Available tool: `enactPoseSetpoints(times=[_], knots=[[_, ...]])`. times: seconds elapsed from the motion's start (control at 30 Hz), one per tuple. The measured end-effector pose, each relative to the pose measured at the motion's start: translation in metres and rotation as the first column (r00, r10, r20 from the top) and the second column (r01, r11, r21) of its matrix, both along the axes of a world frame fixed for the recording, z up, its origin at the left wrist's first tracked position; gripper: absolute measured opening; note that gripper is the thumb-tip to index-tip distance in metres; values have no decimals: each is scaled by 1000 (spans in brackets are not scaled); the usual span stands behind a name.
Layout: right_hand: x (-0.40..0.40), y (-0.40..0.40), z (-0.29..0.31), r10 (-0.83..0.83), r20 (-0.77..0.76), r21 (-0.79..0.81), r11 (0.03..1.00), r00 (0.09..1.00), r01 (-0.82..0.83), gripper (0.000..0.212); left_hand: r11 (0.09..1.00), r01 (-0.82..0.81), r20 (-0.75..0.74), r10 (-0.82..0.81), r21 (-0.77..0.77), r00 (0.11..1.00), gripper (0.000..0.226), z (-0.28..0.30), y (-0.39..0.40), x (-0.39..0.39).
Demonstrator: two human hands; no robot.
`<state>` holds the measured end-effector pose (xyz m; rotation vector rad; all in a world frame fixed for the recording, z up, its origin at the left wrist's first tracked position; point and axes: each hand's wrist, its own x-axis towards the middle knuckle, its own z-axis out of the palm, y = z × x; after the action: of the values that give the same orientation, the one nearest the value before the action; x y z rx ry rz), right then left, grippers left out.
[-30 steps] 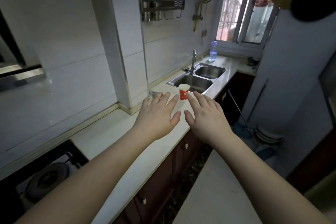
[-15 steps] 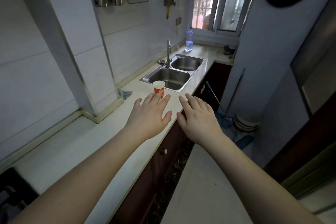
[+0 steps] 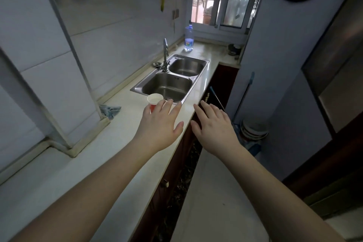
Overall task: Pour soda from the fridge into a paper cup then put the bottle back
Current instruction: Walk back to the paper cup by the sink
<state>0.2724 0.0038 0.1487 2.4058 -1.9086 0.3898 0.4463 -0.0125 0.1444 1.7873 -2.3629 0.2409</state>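
Currently, head view: both hands flat, fingers spread, holding nothing. Left hand (image 3: 160, 125) covers the lower part of the paper cup (image 3: 154, 101), upright on the surface (image 3: 82, 165) beside the sink (image 3: 170, 84). Right hand (image 3: 215, 125) hovers past the surface edge. Contact with cup unclear.

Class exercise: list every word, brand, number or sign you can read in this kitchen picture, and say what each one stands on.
None can be read.
Clear plastic bottle by the window: blue label, print too small and blurred.
Red paper cup on the counter: side mostly hidden behind the left hand, no print visible.
Sink: tiny dark mark, unreadable.
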Motion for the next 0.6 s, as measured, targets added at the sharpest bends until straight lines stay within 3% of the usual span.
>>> enactPoseSetpoints(times=[0.17,0.3,0.47,0.6], knots=[[-9,-45,-15,17,10,20,1000,1000,-17,57,999,-15,43,13,36,999,62,-20,-41,-13],[-21,-90,-35,64,20,6,998,998,-64,72,995,-62,84,56,75,995,64,-34,-80,-26],[-45,-155,-56,141,13,58,988,990,-141,57,980,-159,92,148,120,985,64,-53,-131,-47],[-62,-199,-66,217,-15,47,975,976,-216,59,959,-225,80,214,172,973,64,-66,-156,-69]])
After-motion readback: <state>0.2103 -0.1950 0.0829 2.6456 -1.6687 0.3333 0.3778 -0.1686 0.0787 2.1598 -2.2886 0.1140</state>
